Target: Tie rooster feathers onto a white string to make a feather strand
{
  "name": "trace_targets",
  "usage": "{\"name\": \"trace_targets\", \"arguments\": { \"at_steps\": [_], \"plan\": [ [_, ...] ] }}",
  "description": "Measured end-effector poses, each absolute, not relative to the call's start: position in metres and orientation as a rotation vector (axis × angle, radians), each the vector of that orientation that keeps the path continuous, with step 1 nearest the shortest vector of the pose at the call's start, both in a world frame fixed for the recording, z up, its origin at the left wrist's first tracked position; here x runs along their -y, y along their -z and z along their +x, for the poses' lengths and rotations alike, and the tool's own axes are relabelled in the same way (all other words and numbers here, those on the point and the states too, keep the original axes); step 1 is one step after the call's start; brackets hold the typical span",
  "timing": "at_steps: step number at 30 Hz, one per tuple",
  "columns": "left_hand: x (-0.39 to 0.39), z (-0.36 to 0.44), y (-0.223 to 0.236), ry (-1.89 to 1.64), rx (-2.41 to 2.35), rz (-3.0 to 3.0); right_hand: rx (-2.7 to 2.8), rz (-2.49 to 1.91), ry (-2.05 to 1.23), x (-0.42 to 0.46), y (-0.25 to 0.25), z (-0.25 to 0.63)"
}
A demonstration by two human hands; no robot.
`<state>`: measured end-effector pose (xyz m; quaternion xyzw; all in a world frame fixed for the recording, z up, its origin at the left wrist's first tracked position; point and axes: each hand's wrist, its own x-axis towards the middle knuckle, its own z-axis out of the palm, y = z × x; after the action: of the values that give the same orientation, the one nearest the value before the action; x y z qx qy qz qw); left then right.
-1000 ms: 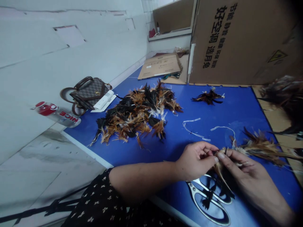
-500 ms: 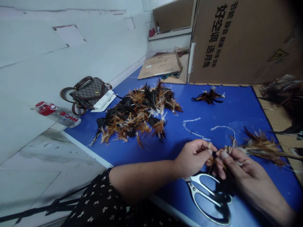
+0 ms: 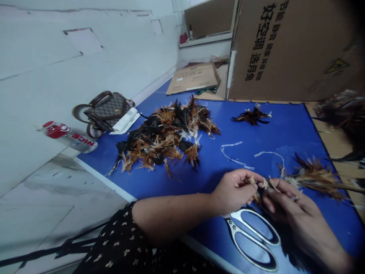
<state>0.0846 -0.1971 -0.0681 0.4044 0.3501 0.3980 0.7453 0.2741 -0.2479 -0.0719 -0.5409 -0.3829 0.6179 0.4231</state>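
My left hand (image 3: 236, 191) is closed in a pinch on a small tuft of brown feathers (image 3: 256, 196). Facing it, fingertips almost meeting, my right hand (image 3: 291, 199) pinches feathers with pale quill ends (image 3: 265, 183); darker feathers hang below that palm. Scissors with metal handles (image 3: 252, 243) lie just under both hands, their blades hidden beneath my left hand and forearm. To the right of my right hand lies a bunch of brown feathers (image 3: 316, 176). Clear strips (image 3: 232, 152) rest on the blue table beyond my fingers.
A large heap of brown and black feathers (image 3: 165, 137) covers the left middle of the blue table (image 3: 288, 125). A small feather bunch (image 3: 252, 115) lies near the upright cardboard box (image 3: 285, 57). At left are a handbag (image 3: 110, 108) and a bottle (image 3: 70, 137).
My right hand's fingers have shifted, and pale quill ends now show at its fingertips. Dark feathers have moved off the scissors' handles, which show more fully. My left hand stays nearly in place.
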Motion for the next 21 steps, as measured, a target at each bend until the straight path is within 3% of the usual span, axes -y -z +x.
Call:
{"name": "trace_targets", "arguments": {
  "at_steps": [21],
  "plan": [
    [0.196, 0.085, 0.068, -0.908, -0.792, 0.901, 1.257, -1.442, -1.257, 0.244, 0.057, 0.264]
  ]
}}
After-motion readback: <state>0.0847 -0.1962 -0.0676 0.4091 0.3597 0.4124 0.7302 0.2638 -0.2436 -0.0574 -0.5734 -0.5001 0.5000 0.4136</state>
